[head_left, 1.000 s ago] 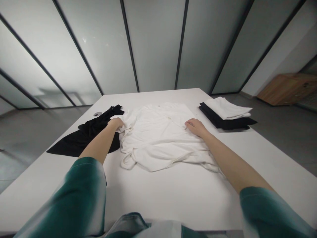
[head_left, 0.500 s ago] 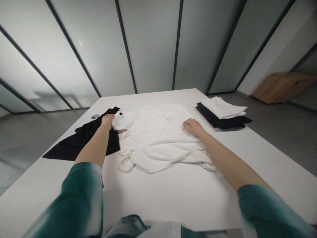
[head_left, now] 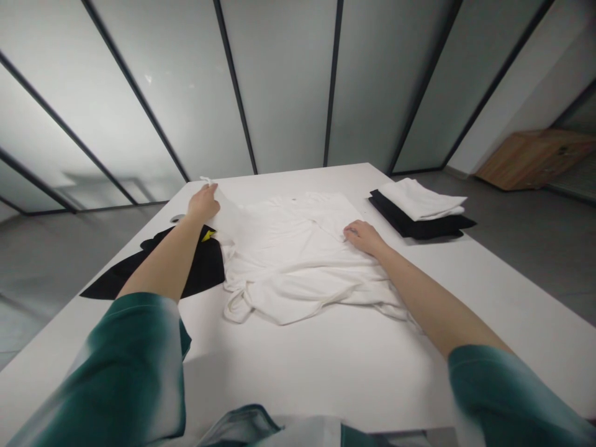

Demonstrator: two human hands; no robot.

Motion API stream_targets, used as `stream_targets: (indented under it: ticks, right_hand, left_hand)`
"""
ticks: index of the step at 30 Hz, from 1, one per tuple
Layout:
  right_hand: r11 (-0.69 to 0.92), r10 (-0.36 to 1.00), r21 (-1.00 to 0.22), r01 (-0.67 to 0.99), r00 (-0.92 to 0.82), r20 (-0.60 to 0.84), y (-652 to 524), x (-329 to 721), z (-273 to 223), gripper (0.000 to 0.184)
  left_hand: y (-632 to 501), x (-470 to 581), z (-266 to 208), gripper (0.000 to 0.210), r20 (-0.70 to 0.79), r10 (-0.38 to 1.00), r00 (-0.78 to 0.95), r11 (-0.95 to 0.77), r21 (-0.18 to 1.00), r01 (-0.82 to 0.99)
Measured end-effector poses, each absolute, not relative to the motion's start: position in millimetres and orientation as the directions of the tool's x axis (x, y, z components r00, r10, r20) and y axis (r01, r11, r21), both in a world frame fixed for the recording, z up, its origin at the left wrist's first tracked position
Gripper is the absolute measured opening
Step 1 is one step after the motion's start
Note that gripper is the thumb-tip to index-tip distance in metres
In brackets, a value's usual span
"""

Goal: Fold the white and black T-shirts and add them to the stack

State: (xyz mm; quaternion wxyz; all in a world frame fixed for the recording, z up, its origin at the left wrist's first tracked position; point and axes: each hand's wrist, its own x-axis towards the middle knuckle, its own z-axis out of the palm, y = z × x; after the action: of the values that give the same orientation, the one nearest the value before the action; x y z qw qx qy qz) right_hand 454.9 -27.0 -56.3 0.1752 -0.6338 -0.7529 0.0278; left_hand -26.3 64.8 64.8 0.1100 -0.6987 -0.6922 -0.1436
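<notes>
mostly, the middle of the white table is taken up by a white garment, spread out with its far part fairly flat and its near edge rumpled into loose folds. the left hand is out at the garment's far left, fingers curled closed around a corner of its cloth, a little white tip poking past them. the right hand rests on the garment's right side, fingers bent and close together; whether they pinch the fabric or only press on it, i cannot tell.

to the left, a black garment lies in a loose heap right against the white one, and the left forearm crosses over it, hiding part of it. a small yellow patch shows on the black, just beside that forearm. a small round grey object sits near the left wrist, partly covered, too small to name. on the right, well apart from the right hand, a folded white cloth is stacked on folded black cloth. beyond the table stand frosted panels with dark frames, and a wooden cabinet is off to the far right.
</notes>
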Motion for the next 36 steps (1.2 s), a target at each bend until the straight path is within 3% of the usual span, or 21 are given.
stream_targets:
  ticks: [5,10,11,15,18,23,29,36]
  right_hand:
    - [0.191,0.965,-0.268,0.944,-0.131,0.226,-27,454,-55,0.030]
    - [0.197,0.963,-0.264,0.944,-0.136,0.232,-26,455,-57,0.029]
    - [0.200,0.963,-0.261,0.944,-0.140,0.231,-26,456,-57,0.029]
    - [0.201,0.963,-0.264,0.943,-0.142,0.227,-26,456,-57,0.029]
    - [0.194,0.965,-0.264,0.945,-0.135,0.227,-25,456,-57,0.029]
    - [0.185,0.967,-0.268,0.946,-0.126,0.221,-25,455,-57,0.030]
    - [0.199,0.963,-0.270,0.942,-0.137,0.231,-27,455,-56,0.030]
    - [0.191,0.964,-0.274,0.943,-0.128,0.232,-26,456,-58,0.029]
  left_hand:
    - [68,32,51,0.073,0.256,0.931,0.259,-0.271,0.011,0.963]
    - [35,101,-1,0.088,-0.007,0.861,0.508,-0.508,0.013,0.861]
    - [27,111,-10,0.085,-0.062,0.871,0.487,-0.488,-0.002,0.873]
    - [2,132,-33,0.046,0.055,0.926,0.374,-0.373,-0.037,0.927]
    - [-1,130,-33,0.032,0.062,0.931,0.360,-0.358,-0.039,0.933]
    - [-1,128,-25,0.031,0.077,0.960,0.269,-0.269,-0.013,0.963]
    - [1,131,-17,0.030,0.164,0.977,0.138,-0.174,0.230,0.958]
    - [12,123,-22,0.023,0.112,0.968,0.226,-0.251,0.346,0.904]
